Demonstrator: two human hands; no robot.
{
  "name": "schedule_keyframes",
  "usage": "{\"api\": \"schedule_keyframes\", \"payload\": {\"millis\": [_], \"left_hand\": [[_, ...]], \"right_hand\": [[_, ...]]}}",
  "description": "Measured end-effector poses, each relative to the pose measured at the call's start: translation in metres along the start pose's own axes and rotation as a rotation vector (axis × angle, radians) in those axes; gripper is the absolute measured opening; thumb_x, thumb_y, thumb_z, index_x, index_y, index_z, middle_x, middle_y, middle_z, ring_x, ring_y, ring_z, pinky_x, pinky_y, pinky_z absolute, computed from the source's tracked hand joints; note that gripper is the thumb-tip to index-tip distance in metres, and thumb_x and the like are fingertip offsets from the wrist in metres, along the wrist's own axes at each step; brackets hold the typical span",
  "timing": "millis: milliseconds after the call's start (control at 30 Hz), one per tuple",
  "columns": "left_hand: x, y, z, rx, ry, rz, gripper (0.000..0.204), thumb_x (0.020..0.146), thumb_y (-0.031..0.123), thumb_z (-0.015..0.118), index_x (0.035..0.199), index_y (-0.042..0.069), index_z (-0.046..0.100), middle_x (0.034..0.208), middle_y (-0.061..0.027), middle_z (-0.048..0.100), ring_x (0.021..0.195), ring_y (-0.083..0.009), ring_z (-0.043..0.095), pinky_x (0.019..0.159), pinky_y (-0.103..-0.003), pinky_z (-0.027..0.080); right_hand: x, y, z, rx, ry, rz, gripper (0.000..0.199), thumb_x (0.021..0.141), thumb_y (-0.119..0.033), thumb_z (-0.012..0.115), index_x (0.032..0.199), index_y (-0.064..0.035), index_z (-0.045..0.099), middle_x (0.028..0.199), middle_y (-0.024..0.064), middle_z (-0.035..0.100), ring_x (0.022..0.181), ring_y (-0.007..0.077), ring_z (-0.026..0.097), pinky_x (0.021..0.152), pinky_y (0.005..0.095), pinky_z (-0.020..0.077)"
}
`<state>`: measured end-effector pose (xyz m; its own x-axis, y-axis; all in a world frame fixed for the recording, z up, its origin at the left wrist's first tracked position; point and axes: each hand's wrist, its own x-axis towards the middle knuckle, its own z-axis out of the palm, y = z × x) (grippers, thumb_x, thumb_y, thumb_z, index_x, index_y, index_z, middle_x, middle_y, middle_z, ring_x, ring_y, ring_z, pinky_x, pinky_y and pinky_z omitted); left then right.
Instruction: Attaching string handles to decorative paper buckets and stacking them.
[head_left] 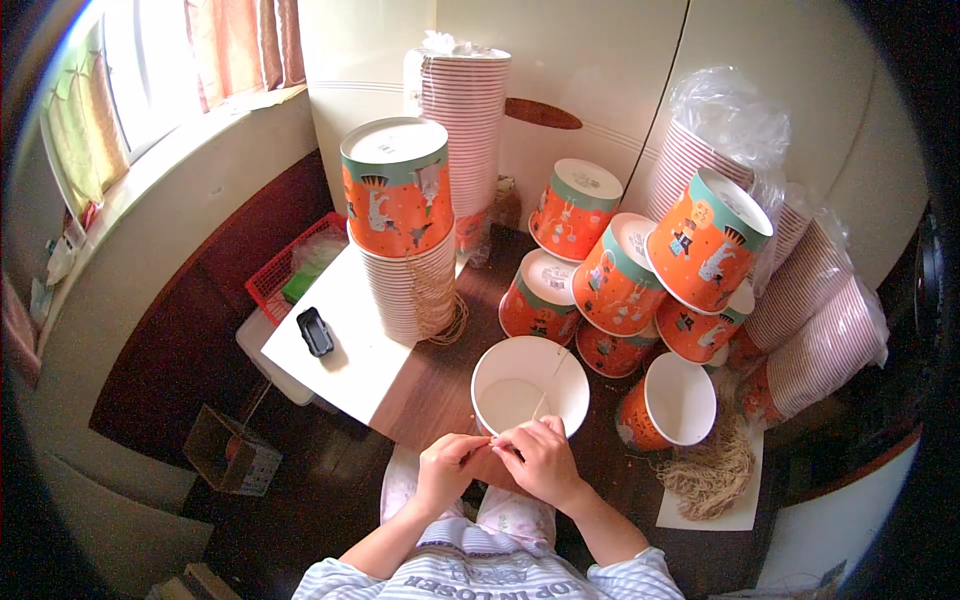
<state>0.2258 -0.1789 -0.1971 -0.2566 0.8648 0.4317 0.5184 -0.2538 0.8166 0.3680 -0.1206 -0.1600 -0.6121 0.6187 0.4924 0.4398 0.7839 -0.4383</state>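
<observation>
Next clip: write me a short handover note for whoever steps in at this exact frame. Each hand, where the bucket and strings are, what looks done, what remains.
Left hand: fingers pinched at the near rim of the open white paper bucket, apparently on a thin string.
Right hand: pinched at the same spot, touching the left.
The string runs up across the bucket's mouth; whether it is tied cannot be told.
Done: orange buckets lie piled behind; one bucket caps a tall stack on the left.
Left: the bundle of strings on the white sheet, another open bucket to the right, and sleeved stacks of cups along the wall.

Matt paper bucket (530, 385) (rough twine (712, 470))
</observation>
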Motion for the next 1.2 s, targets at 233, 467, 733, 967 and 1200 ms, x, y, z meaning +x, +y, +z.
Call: {"api": "schedule_keyframes", "payload": {"millis": [233,467,733,967,1200], "left_hand": [[0.001,0.006,-0.005,0.006,-0.06,-0.033,0.011,0.069,0.004,0.064,0.08,0.003,0.063,0.075,-0.0088,0.06,0.062,-0.0191,0.059,0.055,-0.026,0.047],[-0.003,-0.018,-0.002,-0.489,-0.23,-0.299,0.009,0.077,0.006,0.061,0.083,0.0,0.06,0.075,-0.0038,0.059,0.066,-0.01,0.056,0.059,-0.022,0.045],[0.0,-0.02,-0.006,-1.322,-0.448,-0.788,0.013,0.083,0.009,0.055,0.091,0.0,0.056,0.075,0.0004,0.054,0.061,-0.0042,0.045,0.053,-0.015,0.036],[0.003,-0.021,-0.004,-1.442,-0.418,-0.914,0.009,0.084,0.01,0.054,0.088,0.002,0.056,0.073,0.001,0.051,0.056,-0.0036,0.04,0.048,-0.014,0.031],[0.0,-0.02,-0.006,-1.395,-0.421,-0.93,0.009,0.084,0.01,0.055,0.088,0.003,0.057,0.075,0.0017,0.054,0.054,-0.003,0.039,0.046,-0.014,0.03]], "right_hand": [[0.001,-0.003,-0.001,0.0,-0.006,0.007,0.012,0.071,-0.016,0.064,0.076,-0.012,0.053,0.069,-0.0012,0.056,0.07,0.0159,0.054,0.071,0.0341,0.0343],[0.001,-0.004,-0.002,-0.013,0.01,-0.003,0.013,0.07,-0.014,0.063,0.077,-0.0119,0.052,0.069,-0.0004,0.055,0.07,0.0167,0.054,0.07,0.0339,0.0347],[0.0,0.0,-0.001,0.033,-0.025,0.001,0.01,0.07,-0.012,0.061,0.076,-0.0112,0.053,0.068,0.0024,0.056,0.069,0.0194,0.056,0.073,0.0348,0.0362],[-0.002,0.002,-0.001,0.067,-0.037,-0.006,0.009,0.07,-0.011,0.06,0.076,-0.0112,0.053,0.067,0.0036,0.057,0.067,0.021,0.057,0.074,0.0355,0.0372],[-0.002,0.004,-0.002,0.169,-0.051,0.061,0.014,0.069,-0.014,0.062,0.081,-0.0106,0.055,0.07,0.0028,0.058,0.067,0.0216,0.058,0.074,0.0354,0.0377]]}}
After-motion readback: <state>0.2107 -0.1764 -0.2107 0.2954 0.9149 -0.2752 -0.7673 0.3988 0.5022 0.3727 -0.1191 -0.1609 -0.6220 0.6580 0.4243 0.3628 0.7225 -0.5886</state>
